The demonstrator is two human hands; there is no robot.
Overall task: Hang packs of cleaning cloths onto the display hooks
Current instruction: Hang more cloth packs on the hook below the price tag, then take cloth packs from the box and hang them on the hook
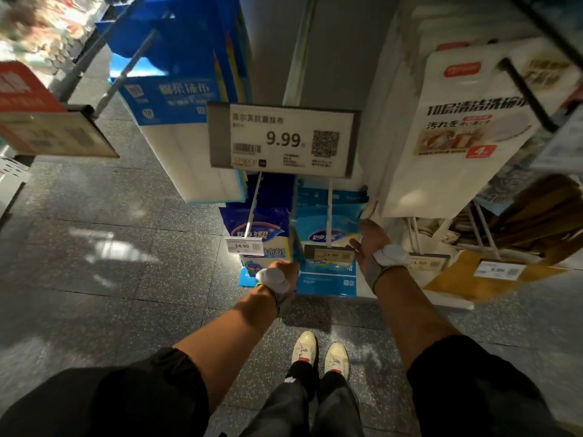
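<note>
A light-blue pack of cleaning cloths (328,280) hangs low on a white display hook (330,212) behind a dim price tag (328,255). My left hand (284,274) is curled around the pack's lower left edge. My right hand (367,247) is at the pack's right edge beside the tag, palm turned inward, fingers apart and thumb up. More packs of the same kind hang behind it. To its left, a dark-blue and yellow cloth pack (263,230) hangs on another hook with a 14.90 tag (245,246).
A large 9.99 price tag (284,138) juts out above my hands. A blue-and-white pack (176,127) hangs upper left, a white pack (457,137) upper right under a black hook (527,96). Brown goods (523,216) fill the right. Speckled floor (126,247) lies left.
</note>
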